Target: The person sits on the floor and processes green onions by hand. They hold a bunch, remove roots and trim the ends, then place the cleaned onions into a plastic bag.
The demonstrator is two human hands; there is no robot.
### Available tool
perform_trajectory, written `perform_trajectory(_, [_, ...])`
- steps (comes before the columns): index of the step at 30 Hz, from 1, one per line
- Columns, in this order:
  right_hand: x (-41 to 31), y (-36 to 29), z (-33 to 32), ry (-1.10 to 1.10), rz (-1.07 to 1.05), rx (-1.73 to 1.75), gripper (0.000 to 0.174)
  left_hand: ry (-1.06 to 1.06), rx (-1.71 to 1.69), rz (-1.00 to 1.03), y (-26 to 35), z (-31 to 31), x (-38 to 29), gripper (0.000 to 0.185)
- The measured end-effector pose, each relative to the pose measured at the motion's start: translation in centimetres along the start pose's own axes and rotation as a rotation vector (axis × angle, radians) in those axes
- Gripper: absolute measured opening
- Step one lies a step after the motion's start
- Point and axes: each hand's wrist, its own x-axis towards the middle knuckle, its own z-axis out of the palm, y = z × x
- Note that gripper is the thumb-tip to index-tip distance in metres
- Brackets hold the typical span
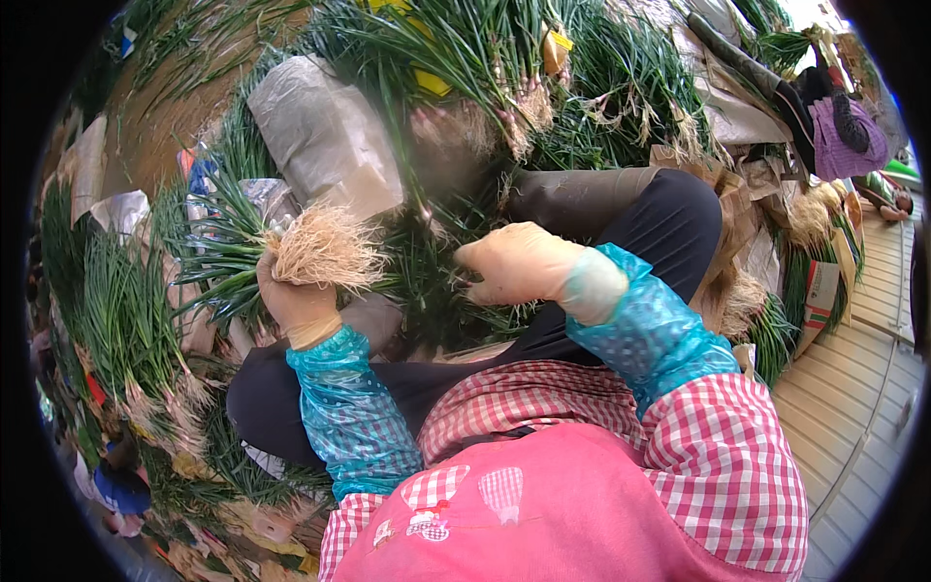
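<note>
My left hand [298,295], in a thin tan glove, is closed around a bunch of green onions [327,247]; the bushy pale roots point right and the green leaves fan out to the left. My right hand [513,263], gloved the same way, is at the centre with its fingers bent toward the thumb. Small dark bits show at its fingertips, too small to tell what they are. Loose green leaves [429,295] lie between the two hands. Another pile of green onions [480,65] with pinkish bulbs and roots lies above them, partly blurred.
A pale wrapped bundle [327,131] lies at upper left. More green onions [124,305] are heaped at left, and rooted bundles [807,218] stand at right by brown paper. My bent knee [669,211] rises beside my right hand. A person in purple [847,134] is at upper right.
</note>
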Motion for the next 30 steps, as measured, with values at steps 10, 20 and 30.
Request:
perform_trajectory(10, [7.0, -2.4, 1.8, 0.532, -0.017, 0.413, 0.021, 0.175, 0.177, 0.108, -2.1, 1.5, -0.5, 0.026])
perform_trajectory(20, [17.1, 9.7, 12.2, 0.341, 0.65, 0.475, 0.039, 0.168, 0.222, -0.04, -3.3, 1.0, 0.7, 0.041])
perform_trajectory(30, [17.0, 11.6, 14.0, 0.708, 0.574, 1.002, 0.026, -0.052, 0.102, -0.17, -5.1, 1.2, 1.0, 0.046])
